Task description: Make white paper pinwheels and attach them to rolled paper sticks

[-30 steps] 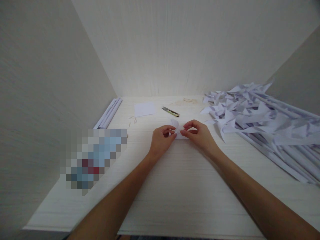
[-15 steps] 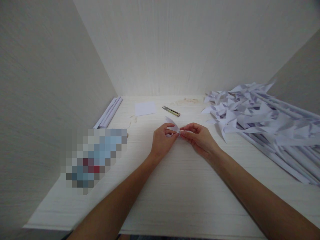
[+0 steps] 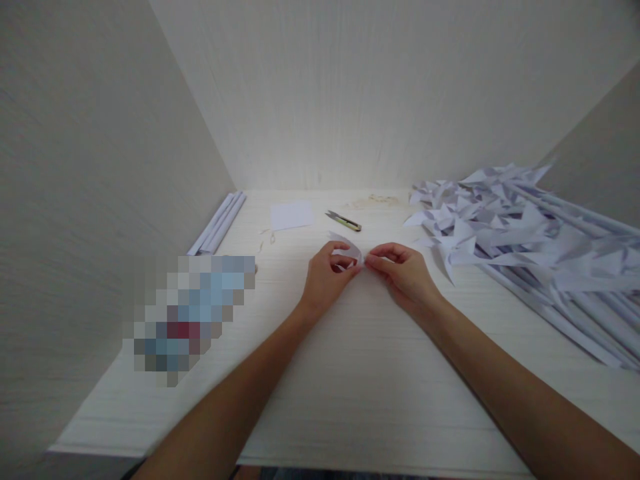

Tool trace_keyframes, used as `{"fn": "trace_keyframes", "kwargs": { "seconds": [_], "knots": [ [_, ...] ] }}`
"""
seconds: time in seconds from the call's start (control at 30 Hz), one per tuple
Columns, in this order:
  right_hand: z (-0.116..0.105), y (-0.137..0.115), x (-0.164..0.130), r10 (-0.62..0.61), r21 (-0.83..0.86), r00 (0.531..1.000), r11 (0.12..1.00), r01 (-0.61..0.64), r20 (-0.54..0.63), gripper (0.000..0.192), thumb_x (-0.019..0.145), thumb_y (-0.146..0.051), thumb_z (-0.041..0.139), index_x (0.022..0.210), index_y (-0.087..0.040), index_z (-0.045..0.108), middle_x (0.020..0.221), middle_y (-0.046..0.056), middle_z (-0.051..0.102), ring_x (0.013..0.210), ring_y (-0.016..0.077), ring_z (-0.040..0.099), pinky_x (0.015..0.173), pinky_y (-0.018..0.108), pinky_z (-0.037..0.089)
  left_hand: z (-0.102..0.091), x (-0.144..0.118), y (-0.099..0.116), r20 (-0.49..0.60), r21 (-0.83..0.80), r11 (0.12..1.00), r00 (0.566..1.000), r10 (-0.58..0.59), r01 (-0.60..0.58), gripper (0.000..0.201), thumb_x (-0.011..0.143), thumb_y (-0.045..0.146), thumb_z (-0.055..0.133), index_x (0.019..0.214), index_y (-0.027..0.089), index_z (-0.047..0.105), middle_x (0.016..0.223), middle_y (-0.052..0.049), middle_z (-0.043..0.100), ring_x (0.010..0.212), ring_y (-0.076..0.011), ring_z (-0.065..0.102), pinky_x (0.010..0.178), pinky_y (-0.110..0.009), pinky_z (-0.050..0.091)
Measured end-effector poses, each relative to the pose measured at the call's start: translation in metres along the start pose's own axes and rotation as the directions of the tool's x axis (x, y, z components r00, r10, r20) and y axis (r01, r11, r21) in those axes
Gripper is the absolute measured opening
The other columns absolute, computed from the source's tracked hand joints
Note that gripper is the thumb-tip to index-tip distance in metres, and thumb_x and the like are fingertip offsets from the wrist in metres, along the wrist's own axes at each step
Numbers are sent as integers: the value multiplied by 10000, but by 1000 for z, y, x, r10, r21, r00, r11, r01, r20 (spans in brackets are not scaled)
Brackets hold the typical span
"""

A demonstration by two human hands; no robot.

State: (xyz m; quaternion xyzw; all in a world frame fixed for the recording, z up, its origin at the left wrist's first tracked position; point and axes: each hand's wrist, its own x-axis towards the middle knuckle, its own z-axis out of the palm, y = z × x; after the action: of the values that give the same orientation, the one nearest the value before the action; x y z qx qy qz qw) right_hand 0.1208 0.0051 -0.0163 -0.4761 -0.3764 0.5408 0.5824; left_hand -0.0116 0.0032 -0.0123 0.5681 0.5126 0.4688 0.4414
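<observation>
My left hand (image 3: 327, 275) pinches a small curved white paper pinwheel (image 3: 346, 245) between thumb and fingers. Part of the paper lies hidden behind those fingers. At its right edge my right hand (image 3: 397, 268) is closed, thumb against fingertips. What sits between the right fingertips is too small to make out. Both hands are just above the table, nearly touching each other. Beyond them lies a pair of thread snips (image 3: 344, 221) with a yellowish handle, blades pointing left.
At right is a heap of white paper pinwheels (image 3: 465, 243) on rolled paper sticks (image 3: 555, 317). A white paper sheet (image 3: 291, 215) and bits of string (image 3: 273, 237) lie at back left. Paper rolls (image 3: 220, 223) lean by the left wall, near a blurred-out bluish object (image 3: 200, 307).
My right fingertips have shifted slightly right, and the paper's curved edge shows a little more behind my left fingers. The other things stay in place.
</observation>
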Motion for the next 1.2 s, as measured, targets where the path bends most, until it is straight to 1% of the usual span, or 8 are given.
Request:
{"fn": "trace_keyframes", "kwargs": {
  "seconds": [0.13, 0.23, 0.4, 0.63, 0.77, 0.97, 1.1, 1.2],
  "knots": [
    [-4, 0, 3, -23, -8, 1000, 1000, 23, 12, 219, 415, -218, 753, 548, -183, 583, 576, -26, 589, 544, 99, 541, 587, 283, 475, -4, 4, -5, 34, -96, 995, 999, 15, -12, 186, 565, 116, 665, 724, 146, 572, 743, -36, 684, 672, -120, 620, 675, -257, 485],
    [-5, 0, 4, -18, -4, 1000, 1000, 18, 23, 228, 413, -224, 760, 547, -185, 579, 576, -25, 590, 543, 98, 539, 593, 285, 480, -8, 5, -6, -6, -39, 999, 1000, 10, -11, 60, 589, 160, 659, 630, 138, 622, 715, -36, 682, 662, -131, 619, 694, -279, 490],
    [-2, -2, 2, 39, 51, 999, 998, -39, 9, 224, 386, -188, 762, 528, -180, 589, 562, -32, 593, 531, 87, 536, 584, 267, 476, -10, 4, -3, -122, 117, 993, 993, 4, 10, 58, 602, 206, 671, 607, 149, 680, 627, -15, 671, 600, -139, 601, 616, -269, 479],
    [0, -4, 1, 44, 55, 999, 998, -44, -4, 207, 381, -168, 754, 508, -181, 592, 548, -35, 591, 525, 87, 529, 575, 266, 469, -9, 5, -2, -118, 117, 993, 993, 22, -8, 133, 636, 138, 619, 731, 162, 710, 737, -22, 703, 676, -146, 621, 676, -284, 487],
    [-3, -6, 3, 47, 77, 999, 996, -46, -9, 202, 371, -153, 754, 496, -177, 597, 526, -33, 591, 518, 85, 530, 555, 248, 462, -15, 8, 1, -80, 155, 986, 994, 72, -59, 136, 663, 235, 624, 740, 160, 707, 769, -40, 707, 713, -159, 620, 685, -279, 468],
    [-9, -10, 7, 53, 136, 998, 990, -48, -28, 203, 368, -126, 758, 485, -165, 597, 502, -31, 588, 516, 71, 534, 545, 210, 466, -34, 20, -8, -309, 296, 955, 944, 113, -17, 197, 701, 233, 543, 813, 110, 650, 837, -82, 681, 750, -168, 598, 699, -286, 446],
    [-13, -12, 9, 78, 189, 996, 979, -70, -36, 201, 373, -95, 752, 479, -164, 596, 507, -36, 585, 528, 62, 544, 553, 185, 479, -37, 24, -11, -228, 153, 988, 973, 18, 17, 196, 751, 246, 454, 790, 117, 596, 651, -36, 637, 568, -123, 569, 598, -251, 441],
    [-16, -14, 12, 90, 205, 995, 975, -82, -32, 192, 397, -81, 743, 482, -169, 594, 520, -39, 583, 541, 58, 549, 565, 176, 490, -38, 23, -8, -88, 29, 1000, 996, -4, 6, 184, 725, 213, 464, 842, 132, 581, 554, 15, 587, 501, -105, 549, 557, -231, 427]
  ]
}}
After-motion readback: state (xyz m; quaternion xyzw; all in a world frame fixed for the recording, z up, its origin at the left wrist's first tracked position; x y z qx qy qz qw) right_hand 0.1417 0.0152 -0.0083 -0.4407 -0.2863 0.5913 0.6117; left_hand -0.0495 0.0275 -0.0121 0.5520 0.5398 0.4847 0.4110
